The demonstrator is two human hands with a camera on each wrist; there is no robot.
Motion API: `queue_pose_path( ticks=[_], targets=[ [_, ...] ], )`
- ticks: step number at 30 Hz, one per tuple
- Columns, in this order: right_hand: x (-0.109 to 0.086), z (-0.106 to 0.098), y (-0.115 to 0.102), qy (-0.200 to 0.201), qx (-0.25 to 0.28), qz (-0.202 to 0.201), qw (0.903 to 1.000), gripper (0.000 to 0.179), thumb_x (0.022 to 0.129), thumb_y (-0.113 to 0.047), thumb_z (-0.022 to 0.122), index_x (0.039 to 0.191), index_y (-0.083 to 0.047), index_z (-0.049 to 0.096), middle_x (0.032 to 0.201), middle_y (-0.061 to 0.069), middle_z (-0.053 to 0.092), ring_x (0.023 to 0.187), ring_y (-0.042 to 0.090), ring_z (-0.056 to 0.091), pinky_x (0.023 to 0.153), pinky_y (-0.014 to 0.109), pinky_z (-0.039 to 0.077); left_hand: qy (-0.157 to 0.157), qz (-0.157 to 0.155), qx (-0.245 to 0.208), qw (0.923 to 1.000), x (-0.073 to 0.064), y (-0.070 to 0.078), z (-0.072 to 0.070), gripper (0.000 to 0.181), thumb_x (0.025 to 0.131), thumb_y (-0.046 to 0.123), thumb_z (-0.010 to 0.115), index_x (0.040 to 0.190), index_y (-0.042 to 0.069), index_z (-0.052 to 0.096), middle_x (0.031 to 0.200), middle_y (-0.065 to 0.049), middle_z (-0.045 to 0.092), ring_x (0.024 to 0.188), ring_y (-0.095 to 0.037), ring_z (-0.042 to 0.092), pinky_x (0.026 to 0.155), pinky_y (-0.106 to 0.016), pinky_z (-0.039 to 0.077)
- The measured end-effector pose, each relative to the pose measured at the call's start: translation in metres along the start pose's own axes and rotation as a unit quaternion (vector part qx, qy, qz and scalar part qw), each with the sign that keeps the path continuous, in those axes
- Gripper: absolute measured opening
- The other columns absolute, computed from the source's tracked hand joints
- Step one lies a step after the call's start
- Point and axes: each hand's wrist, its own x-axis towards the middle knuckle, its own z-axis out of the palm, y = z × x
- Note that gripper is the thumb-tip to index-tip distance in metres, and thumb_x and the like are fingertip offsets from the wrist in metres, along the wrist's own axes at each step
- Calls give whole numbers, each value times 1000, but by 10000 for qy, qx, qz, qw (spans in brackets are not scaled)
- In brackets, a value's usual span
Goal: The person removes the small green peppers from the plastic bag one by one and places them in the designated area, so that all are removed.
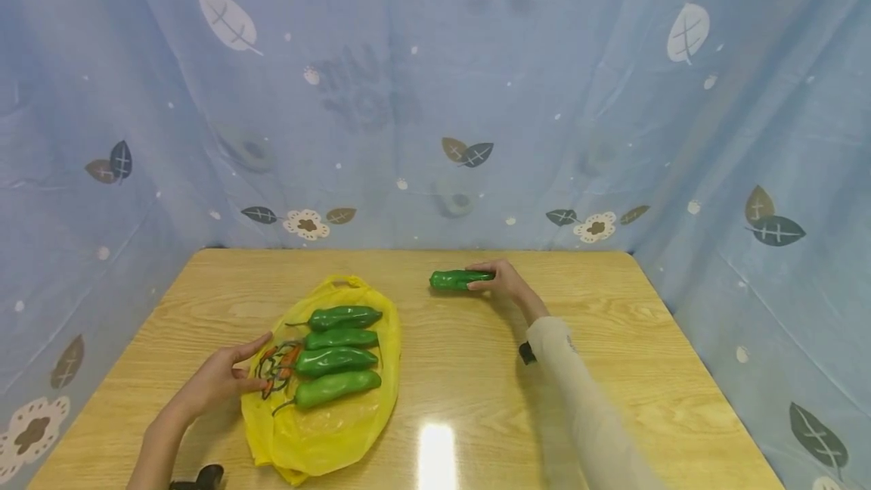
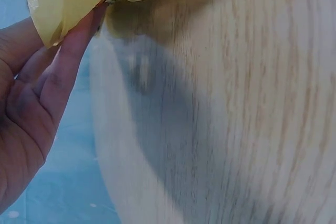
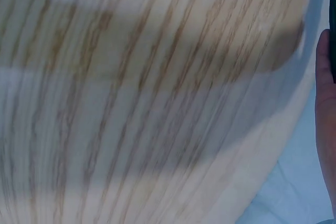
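Observation:
A yellow plastic bag [image 1: 320, 448] lies spread on the table at the left. Several long green peppers [image 1: 338, 359] are lined up on it, stems to the left. Beside the stems sits a small tangle of orange and dark bands [image 1: 275, 369]. My left hand [image 1: 221, 376] holds the bag's left edge, thumb and forefinger on either side of the tangle. In the left wrist view, yellow plastic [image 2: 73, 3] hangs between the thumb and fingers. Toward the back of the table, my right hand [image 1: 500, 278] grips another green pepper [image 1: 449, 280] by its right end.
The wooden table [image 1: 490, 399] has patterned blue cloth [image 1: 381, 97] along its back and both sides. A bright reflection falls on the front middle. Black wrist straps [image 1: 527, 354] show at both wrists.

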Motion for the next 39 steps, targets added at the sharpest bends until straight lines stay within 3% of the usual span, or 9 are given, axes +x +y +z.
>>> queue_pose_path(
  ticks=[4, 8, 13, 16, 22, 31, 39],
  targets=[
    [2, 3, 4, -60, -57, -32, 10000, 45, 85, -9, 73, 126, 3, 61, 127, 23, 59, 113, 36, 57, 91, 42, 50, -8, -47, -34, 10000, 0, -2, 0, 86, 82, 12, 75, 148, -8, 23, 144, -42, 16, 44, -10, 45, 54, -26, 49],
    [3, 4, 8, -43, -26, -73, 10000, 44, 85, -7, 72, 126, 3, 61, 127, 22, 59, 109, 35, 59, 82, 33, 53, 40, 0, -2, 10000, 1, -3, 0, 86, 82, 13, 76, 147, -9, 24, 145, -40, 18, 43, -6, 36, 48, -24, 45],
    [5, 4, 6, -142, 109, -150, 9997, 44, 86, -5, 71, 128, 4, 59, 129, 23, 57, 105, 34, 59, 75, 29, 50, 103, -20, 11, 9999, 0, -1, 0, 86, 81, 11, 76, 146, -10, 25, 145, -39, 18, 43, -6, 37, 46, -24, 42],
    [6, 4, 6, -230, 41, -220, 9995, 44, 87, -7, 70, 128, 4, 58, 130, 24, 56, 111, 37, 57, 81, 33, 52, 62, -10, -6, 10000, 0, 0, -1, 85, 82, 9, 75, 146, -10, 24, 145, -40, 18, 44, -8, 41, 48, -24, 45],
    [5, 3, 4, -478, 69, 67, 9988, 47, 89, -12, 69, 132, 2, 56, 134, 23, 53, 121, 38, 51, 88, 38, 51, 4, -9, -94, 10000, 0, -2, 0, 84, 82, 10, 74, 147, -10, 24, 145, -41, 17, 44, -7, 40, 51, -25, 48],
    [6, 1, 6, -569, 563, 483, 9956, 52, 88, -15, 71, 136, -2, 54, 139, 22, 49, 114, 31, 53, 78, 29, 49, 56, -56, -125, 9999, 0, -4, 1, 83, 83, 8, 73, 148, -8, 24, 145, -40, 18, 43, -5, 31, 45, -25, 42],
    [7, 1, 13, -438, 1096, 479, 9919, 53, 84, -12, 75, 133, 0, 56, 134, 16, 56, 130, 33, 44, 99, 37, 47, 45, -94, -148, 9998, 0, -2, 0, 84, 83, 10, 74, 148, -7, 24, 145, -40, 18, 43, -5, 30, 45, -25, 42]
  ],
)
